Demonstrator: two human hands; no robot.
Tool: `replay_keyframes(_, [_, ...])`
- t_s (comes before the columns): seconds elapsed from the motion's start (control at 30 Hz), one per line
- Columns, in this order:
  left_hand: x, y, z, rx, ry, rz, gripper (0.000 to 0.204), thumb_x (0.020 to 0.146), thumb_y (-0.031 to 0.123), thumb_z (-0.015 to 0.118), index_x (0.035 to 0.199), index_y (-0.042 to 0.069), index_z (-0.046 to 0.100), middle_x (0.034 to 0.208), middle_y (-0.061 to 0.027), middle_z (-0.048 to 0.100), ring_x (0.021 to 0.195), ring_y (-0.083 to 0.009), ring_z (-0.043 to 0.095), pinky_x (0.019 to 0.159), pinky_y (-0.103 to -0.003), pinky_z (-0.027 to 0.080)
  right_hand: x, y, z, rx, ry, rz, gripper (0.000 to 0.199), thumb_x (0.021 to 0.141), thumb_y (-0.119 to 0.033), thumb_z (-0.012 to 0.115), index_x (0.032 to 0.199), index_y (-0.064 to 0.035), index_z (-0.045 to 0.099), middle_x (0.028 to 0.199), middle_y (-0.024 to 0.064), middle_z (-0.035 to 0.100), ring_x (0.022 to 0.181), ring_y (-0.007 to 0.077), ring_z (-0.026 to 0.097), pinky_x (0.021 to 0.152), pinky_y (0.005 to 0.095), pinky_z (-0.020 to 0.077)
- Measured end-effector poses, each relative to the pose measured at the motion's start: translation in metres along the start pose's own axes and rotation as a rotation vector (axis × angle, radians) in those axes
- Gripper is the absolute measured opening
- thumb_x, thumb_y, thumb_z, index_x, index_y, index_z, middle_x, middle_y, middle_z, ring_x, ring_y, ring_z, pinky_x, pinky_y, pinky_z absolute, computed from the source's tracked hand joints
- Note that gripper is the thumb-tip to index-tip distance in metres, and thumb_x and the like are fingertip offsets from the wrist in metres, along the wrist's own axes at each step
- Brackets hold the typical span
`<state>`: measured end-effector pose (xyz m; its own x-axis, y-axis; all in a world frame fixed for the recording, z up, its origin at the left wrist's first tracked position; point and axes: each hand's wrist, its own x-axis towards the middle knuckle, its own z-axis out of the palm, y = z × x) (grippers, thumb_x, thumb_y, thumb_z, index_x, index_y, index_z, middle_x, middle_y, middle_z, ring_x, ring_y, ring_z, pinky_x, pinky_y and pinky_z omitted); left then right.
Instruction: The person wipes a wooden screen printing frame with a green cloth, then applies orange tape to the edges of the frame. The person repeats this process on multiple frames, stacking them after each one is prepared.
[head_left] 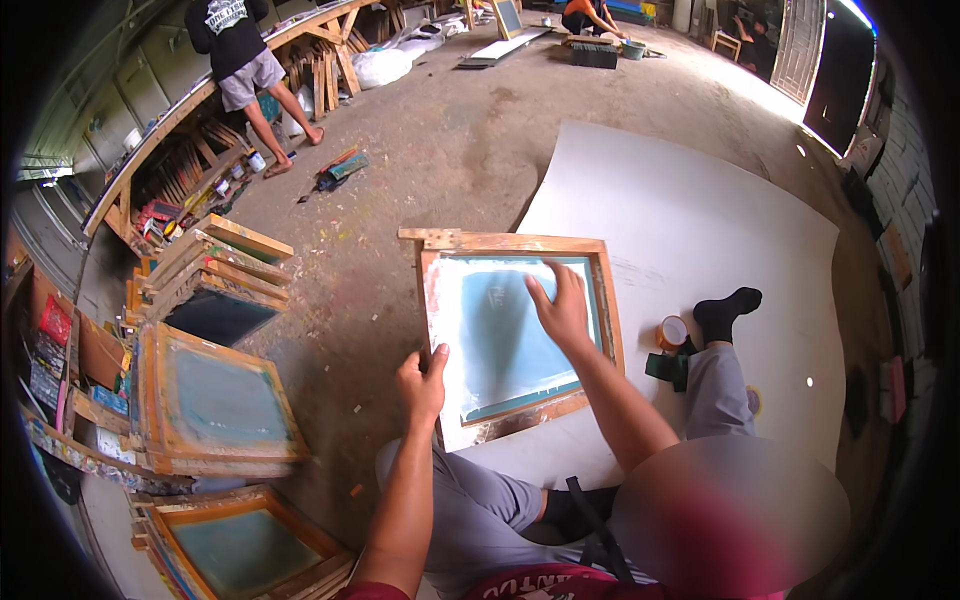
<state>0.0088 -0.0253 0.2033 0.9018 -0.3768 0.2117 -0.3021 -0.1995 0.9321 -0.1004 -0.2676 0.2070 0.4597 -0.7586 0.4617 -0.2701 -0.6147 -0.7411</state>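
Note:
A wooden screen-printing frame (520, 242) with teal mesh (480, 345) and a white band round its edge stands tilted before my lap. My left hand (422, 385) grips its left side bar, thumb on the front face. Over the upper right of the mesh hovers or rests my right hand (563, 310), thumb and fingers apart; contact cannot be made out. It holds nothing visible. Right of the frame, near my socked foot (728, 312), are an orange-edged roll of tape (671, 332) and a dark green roll (665, 368).
Under me a large white sheet (690, 200) covers the floor. More screen frames (150, 400) are piled at my left. A small colourful heap (341, 170) lies farther off. Beyond, a person (235, 60) stands at a long wooden bench (165, 125); others sit at the back.

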Motion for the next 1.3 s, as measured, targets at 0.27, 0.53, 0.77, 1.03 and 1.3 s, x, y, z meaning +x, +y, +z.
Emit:
replay_keyframes(0.27, [-0.004, -0.006, -0.003, 0.017, 0.090, -0.087, 0.046, 0.097, 0.034, 0.079, 0.077, -0.006, 0.065, 0.066, -0.0029, 0.060, 0.065, -0.0111, 0.051, 0.061, -0.034, 0.043, -0.195, 0.092, -0.002, -0.343, 0.234, 0.547, 0.089, 0.091, -0.037, 0.081, 0.156, 0.0034, 0.036, 0.154, 0.0305, 0.040, 0.145, 0.0467, 0.039, 0.119, 0.0542, 0.0351])
replay_keyframes(0.53, [-0.018, -0.017, -0.010, 0.011, 0.077, -0.094, 0.047, 0.099, 0.034, 0.076, 0.083, -0.008, 0.066, 0.072, -0.0068, 0.065, 0.069, -0.0144, 0.054, 0.065, -0.036, 0.046, -0.208, 0.084, 0.031, 0.593, 0.341, 1.122, 0.098, 0.082, -0.007, 0.079, 0.157, -0.0020, 0.017, 0.142, 0.0217, 0.048, 0.133, 0.0340, 0.052, 0.114, 0.0438, 0.0437])
replay_keyframes(0.77, [-0.080, -0.065, 0.034, -0.216, 0.227, -0.338, 0.047, 0.102, 0.039, 0.072, 0.097, -0.008, 0.069, 0.088, -0.0064, 0.068, 0.081, -0.0162, 0.060, 0.076, -0.036, 0.050, -0.141, 0.149, -0.005, 0.352, 0.172, 0.802, 0.099, 0.079, -0.006, 0.075, 0.161, -0.0052, 0.019, 0.144, 0.0232, 0.050, 0.132, 0.0358, 0.056, 0.108, 0.0428, 0.0495])
replay_keyframes(1.03, [-0.172, -0.124, 0.110, -0.318, -0.057, -0.666, 0.047, 0.100, 0.046, 0.074, 0.089, 0.001, 0.065, 0.069, -0.0007, 0.058, 0.056, -0.0107, 0.052, 0.051, -0.030, 0.041, -0.063, 0.219, -0.047, 0.028, -0.185, 0.617, 0.107, 0.084, -0.016, 0.074, 0.165, 0.0007, 0.006, 0.137, 0.0411, 0.059, 0.128, 0.0510, 0.062, 0.105, 0.0482, 0.0524])
replay_keyframes(1.3, [-0.220, -0.137, 0.143, -0.255, -0.286, -0.836, 0.051, 0.098, 0.049, 0.075, 0.087, 0.000, 0.068, 0.071, -0.0025, 0.062, 0.051, -0.0121, 0.055, 0.048, -0.030, 0.046, -0.058, 0.233, -0.067, -0.276, -0.324, 0.641, 0.088, 0.092, -0.020, 0.066, 0.162, 0.0034, 0.019, 0.132, 0.0373, 0.063, 0.125, 0.0534, 0.061, 0.104, 0.0537, 0.0501])
